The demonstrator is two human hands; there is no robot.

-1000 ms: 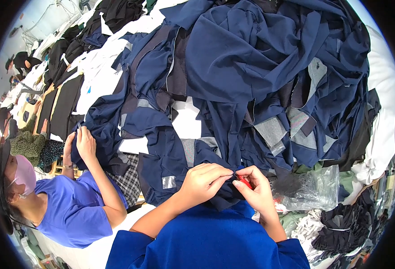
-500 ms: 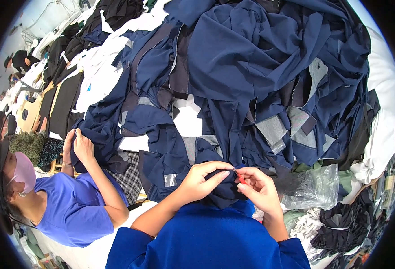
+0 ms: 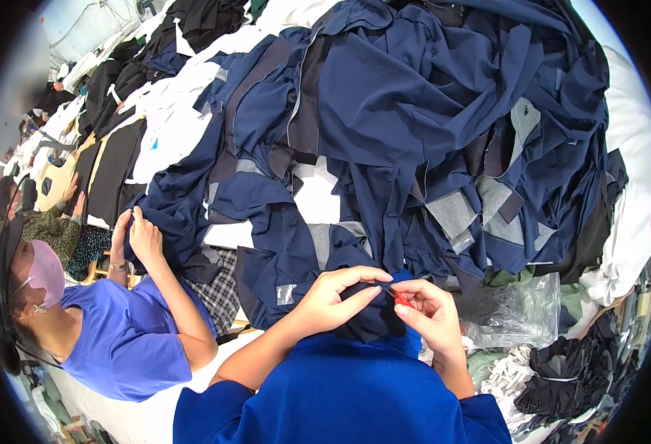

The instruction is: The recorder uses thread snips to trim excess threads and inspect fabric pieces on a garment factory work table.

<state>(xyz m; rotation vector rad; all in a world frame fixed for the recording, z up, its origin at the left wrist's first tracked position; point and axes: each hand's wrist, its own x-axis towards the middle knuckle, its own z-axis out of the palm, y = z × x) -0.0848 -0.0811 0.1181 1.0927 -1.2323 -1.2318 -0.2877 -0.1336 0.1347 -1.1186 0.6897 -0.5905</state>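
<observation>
Navy fabric (image 3: 366, 320) hangs from my left hand (image 3: 336, 297), which pinches its edge between thumb and fingers. My right hand (image 3: 430, 309) is closed on small red-handled snips (image 3: 404, 300). Their dark tip points left at the pinched edge, close to my left fingertips. Whether the blades touch the cloth is too small to tell. Both hands are near each other, just in front of my blue shirt. Beyond them the navy cloth runs on into the heap.
A large heap of navy garments (image 3: 407, 89) with grey patches covers the table. To the left, a co-worker in a purple shirt (image 3: 129, 340) handles navy cloth. A clear plastic bag (image 3: 521, 311) lies at right, above tied dark cloth bundles (image 3: 562, 370). White and black fabrics stretch away at far left.
The red-handled snips have turned slightly in my right hand, so more of the handle and the dark tip shows. My left hand keeps its pinch. The whole view has shifted slightly.
</observation>
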